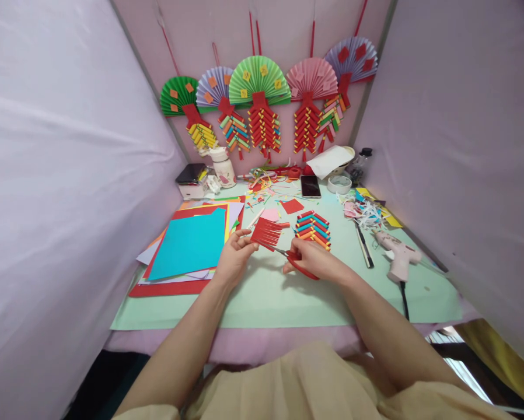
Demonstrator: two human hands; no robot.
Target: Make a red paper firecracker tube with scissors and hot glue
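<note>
My left hand [237,255] pinches a red piece of paper [265,232] by its lower left edge. Slits run in from the paper's right side, leaving a fringe of narrow strips. My right hand [308,258] is closed round the red handles of a pair of scissors [306,272]. The scissor blades point left and meet the fringe at its lower edge; how far apart they are is hard to make out. Just beyond my right hand lies a chevron of small rolled paper firecrackers [312,229] in red, blue and orange.
Coloured paper sheets [187,242] are stacked at left. A glue gun [397,255], a craft knife [364,245] and shredded paper [364,211] lie at right. Behind are a phone [310,186], tape [339,184], a bottle [222,168] and scraps. Paper fans [259,79] hang on the back wall.
</note>
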